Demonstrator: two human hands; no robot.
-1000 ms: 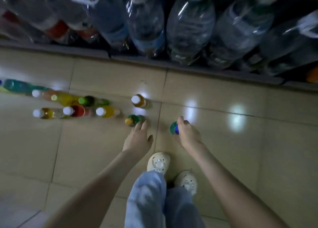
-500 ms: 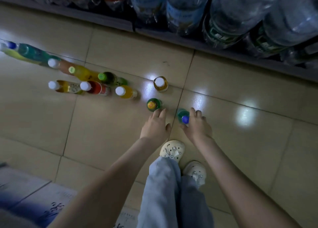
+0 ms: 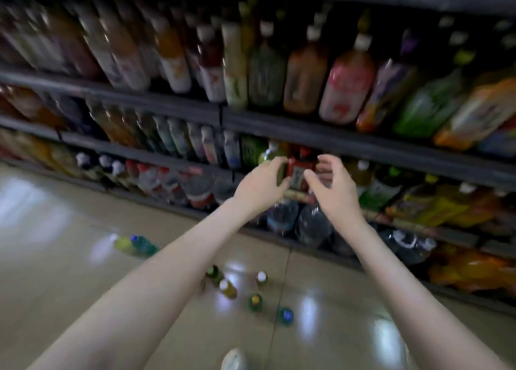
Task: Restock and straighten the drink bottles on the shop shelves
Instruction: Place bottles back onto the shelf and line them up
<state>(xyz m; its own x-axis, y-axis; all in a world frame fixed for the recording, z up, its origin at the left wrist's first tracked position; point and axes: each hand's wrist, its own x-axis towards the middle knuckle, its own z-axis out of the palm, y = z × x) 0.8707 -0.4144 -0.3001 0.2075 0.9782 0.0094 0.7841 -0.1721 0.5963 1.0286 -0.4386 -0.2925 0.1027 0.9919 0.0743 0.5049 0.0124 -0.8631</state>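
The view is motion-blurred. Both my hands are raised to a lower shelf row at a red bottle point(image 3: 299, 171) with a pale label. My left hand point(image 3: 261, 184) grips its left side, fingers curled over the top and thumb below. My right hand point(image 3: 333, 187) is at its right side, thumb touching the label and fingers loosely curved and apart. Small drink bottles stand on the tiled floor below my arms: a blue-capped one point(image 3: 286, 315), a green one with a yellow cap point(image 3: 255, 302), a yellow one with a white cap point(image 3: 227, 287).
Dark shelf rails point(image 3: 363, 143) run across, packed with tall bottles above and large water bottles point(image 3: 312, 224) at floor level. Two more bottles point(image 3: 136, 244) are on the floor to the left. My shoe point(image 3: 234, 360) shows at the bottom edge.
My hands left the blue-capped and green bottles on the floor and rose to the shelf. The view swung up from the floor to the shelves.
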